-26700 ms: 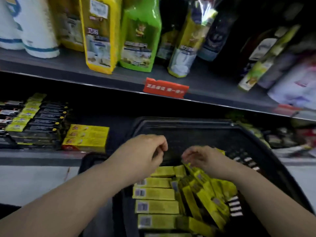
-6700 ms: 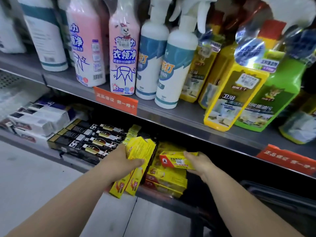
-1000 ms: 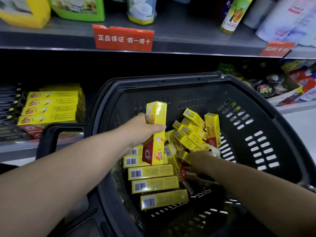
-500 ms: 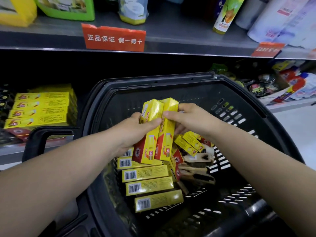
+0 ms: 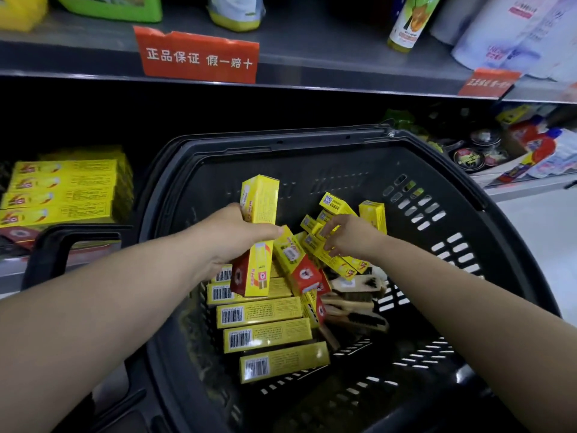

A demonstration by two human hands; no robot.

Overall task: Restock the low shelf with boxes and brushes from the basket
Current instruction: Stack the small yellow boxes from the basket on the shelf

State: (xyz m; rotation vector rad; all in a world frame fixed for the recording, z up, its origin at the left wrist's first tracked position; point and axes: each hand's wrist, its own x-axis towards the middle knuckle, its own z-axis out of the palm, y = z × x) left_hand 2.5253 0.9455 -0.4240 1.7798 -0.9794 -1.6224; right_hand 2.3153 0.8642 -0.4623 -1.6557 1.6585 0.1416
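Note:
A black plastic basket [image 5: 468, 195] stands in front of the low shelf. Inside lie several yellow boxes [image 5: 265, 335] and wooden brushes [image 5: 352, 310]. My left hand [image 5: 231, 239] is shut on upright yellow boxes [image 5: 259, 201] held above the pile. My right hand [image 5: 349, 235] reaches into the loose boxes at the back of the basket, fingers curled on a small yellow box [image 5: 331, 260]. A stack of the same yellow boxes [image 5: 62, 189] sits on the low shelf at the left.
The basket's handle [image 5: 53, 251] stands at the left. An upper shelf edge [image 5: 343, 85] with red labels [image 5: 199, 57] hangs overhead, bearing bottles. Round tins [image 5: 468, 157] and packets lie on the low shelf at the right. Pale floor [image 5: 549, 232] shows at right.
My right hand has left the boxes held in my left hand and dropped back into the loose pile. My left hand still holds its boxes upright.

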